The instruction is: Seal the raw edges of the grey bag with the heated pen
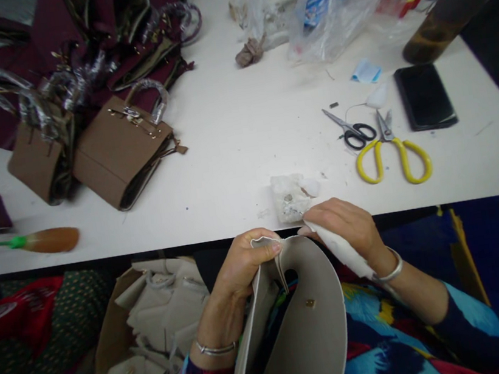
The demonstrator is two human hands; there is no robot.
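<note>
A light grey, unfinished-looking handbag (314,332) stands in my lap with its mouth gaping toward me and a small gold fitting on its inner face. My left hand (245,261) pinches the folded top edge, thumb inside. My right hand (347,229) is curled around a folded white cloth (337,246) that runs down to the wrist. Its fingertips sit beside the far rim of the bag, close to a whitish, lumpy block (288,197) at the table's front edge. Whether those fingertips touch the block or hold anything small, I cannot make out.
Yellow-handled scissors (404,157), small black scissors (355,130) and a black phone (426,96) lie at right. Brown handbags (120,149) and maroon ones crowd the left, near an orange-brown bottle (52,240). Below, a carton (107,341) holds grey pieces. Another person sits left.
</note>
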